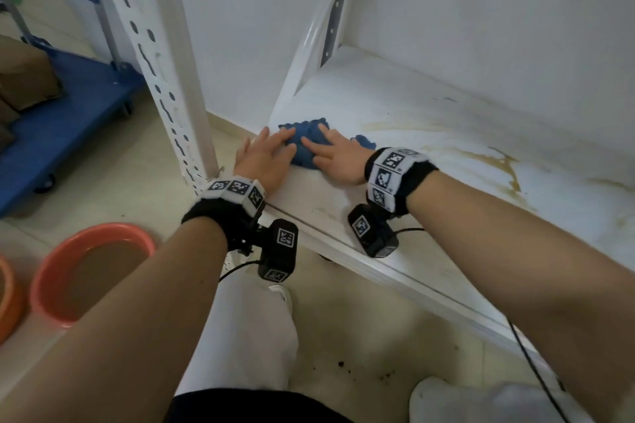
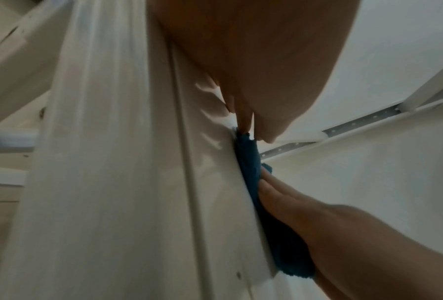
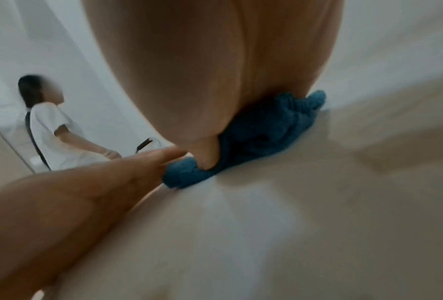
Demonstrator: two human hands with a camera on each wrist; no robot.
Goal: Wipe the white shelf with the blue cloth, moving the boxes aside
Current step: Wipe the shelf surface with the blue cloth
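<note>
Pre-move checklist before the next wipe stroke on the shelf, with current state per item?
1. Both hands on cloth: ok. The left hand and right hand press the blue cloth with straight fingers.
2. Cloth lies on the shelf: ok, bunched at the left front corner of the white shelf.
3. Dirt left to wipe: not ok. Brown stains streak the shelf to the right of the cloth.
4. Path to the right free of boxes: ok in the part of the shelf that shows; further right cannot tell.
5. Cloth wet enough: cannot tell.
6. Orange basin within reach: ok, it stands on the floor to the left.
</note>
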